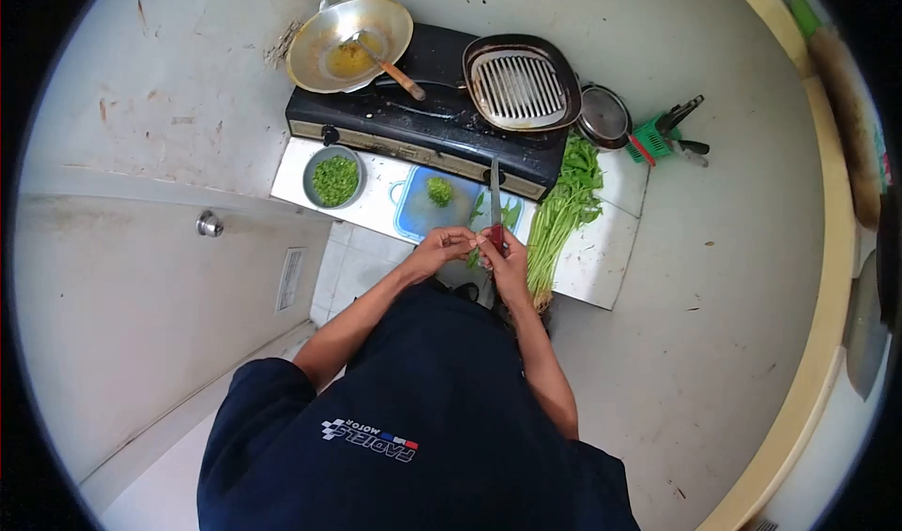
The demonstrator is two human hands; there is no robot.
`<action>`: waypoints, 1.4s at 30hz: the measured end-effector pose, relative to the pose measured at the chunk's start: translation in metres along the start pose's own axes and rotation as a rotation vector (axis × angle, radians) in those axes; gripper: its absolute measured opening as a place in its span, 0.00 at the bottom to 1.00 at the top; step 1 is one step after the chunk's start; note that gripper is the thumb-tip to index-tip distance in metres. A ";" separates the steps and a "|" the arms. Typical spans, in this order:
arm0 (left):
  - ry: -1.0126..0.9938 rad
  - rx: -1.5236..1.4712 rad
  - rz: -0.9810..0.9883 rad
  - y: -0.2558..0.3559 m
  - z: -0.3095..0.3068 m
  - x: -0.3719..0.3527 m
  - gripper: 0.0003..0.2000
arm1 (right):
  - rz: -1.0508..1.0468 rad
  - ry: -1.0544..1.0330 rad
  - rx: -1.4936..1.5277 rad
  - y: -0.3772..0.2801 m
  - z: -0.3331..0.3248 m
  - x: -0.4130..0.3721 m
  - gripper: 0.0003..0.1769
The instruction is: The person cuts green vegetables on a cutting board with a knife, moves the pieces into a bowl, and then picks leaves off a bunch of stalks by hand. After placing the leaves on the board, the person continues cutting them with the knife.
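My right hand (508,260) is wrapped round the red handle of a knife (495,193), whose blade points up toward the stove. My left hand (442,250) meets it at the fingertips, pinched together; what they pinch is too small to make out. Behind the hands lies a blue cutting board (413,213) with a small heap of chopped greens (439,191) and some loose leaves (510,213) by the blade. A grey bowl (334,178) of chopped greens stands left of the board. Long-stemmed leafy greens (556,226) lie to the right.
A black stove (423,108) carries a wok (310,52) with a wooden-handled ladle (399,78) and a ridged grill pan (519,85). A small pan (604,116) and a green basket (650,140) of knives stand at the right, near the wall.
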State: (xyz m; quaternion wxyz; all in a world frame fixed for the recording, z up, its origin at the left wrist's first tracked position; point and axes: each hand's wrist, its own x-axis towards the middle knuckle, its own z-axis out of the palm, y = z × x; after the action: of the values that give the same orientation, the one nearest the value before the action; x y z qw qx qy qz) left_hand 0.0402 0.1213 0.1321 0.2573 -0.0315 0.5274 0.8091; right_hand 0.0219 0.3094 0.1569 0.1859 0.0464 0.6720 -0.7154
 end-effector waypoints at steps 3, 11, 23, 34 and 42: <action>-0.135 -0.034 -0.069 0.003 -0.021 0.017 0.08 | 0.010 0.026 0.052 0.001 0.003 0.002 0.10; -0.101 0.065 -0.013 0.024 -0.088 0.031 0.06 | 0.137 0.026 -0.216 0.023 0.011 0.030 0.20; 0.296 0.710 0.032 -0.022 -0.177 0.014 0.09 | -0.008 -0.128 -0.748 0.090 0.035 0.055 0.21; 0.296 1.081 0.263 -0.043 -0.168 0.019 0.09 | -0.088 -0.082 -0.800 0.112 0.045 0.054 0.24; 0.325 1.068 0.346 -0.061 -0.171 0.024 0.09 | 0.030 -0.162 -1.012 0.126 0.053 0.054 0.23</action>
State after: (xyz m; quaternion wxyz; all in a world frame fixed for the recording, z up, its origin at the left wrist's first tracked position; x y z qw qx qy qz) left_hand 0.0093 0.0011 -0.0026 0.0177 0.0655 0.8924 0.4461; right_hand 0.0231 0.2436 0.0263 0.2466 -0.0954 0.9169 -0.2988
